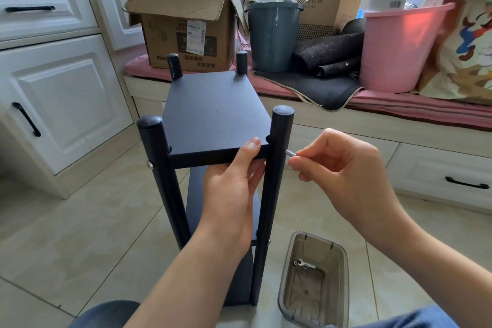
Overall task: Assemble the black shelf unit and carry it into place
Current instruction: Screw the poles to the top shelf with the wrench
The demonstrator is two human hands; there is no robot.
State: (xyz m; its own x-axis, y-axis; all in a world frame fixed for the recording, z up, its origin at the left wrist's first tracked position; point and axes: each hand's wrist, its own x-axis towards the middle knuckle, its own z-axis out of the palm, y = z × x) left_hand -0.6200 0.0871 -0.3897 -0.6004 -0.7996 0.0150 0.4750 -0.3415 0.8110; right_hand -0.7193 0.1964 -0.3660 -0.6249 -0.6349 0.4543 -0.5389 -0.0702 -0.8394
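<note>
The black shelf unit (213, 112) stands upright on the tiled floor in front of me, with round posts at its corners and lower boards beneath. My left hand (231, 181) grips the near edge of the top board, thumb on top and fingers underneath. My right hand (338, 165) pinches a small silver screw (289, 153) whose tip meets the near right post (278, 146) at the height of the top board. A silver screw head (150, 165) sits in the near left post.
A clear plastic tub (285, 290) by my right knee holds a small wrench (303, 263). A white cabinet (53, 82) stands to the left. Behind the shelf, a bench (399, 114) carries a cardboard box (183, 26), a grey bucket (271, 34) and a pink bucket (399, 48).
</note>
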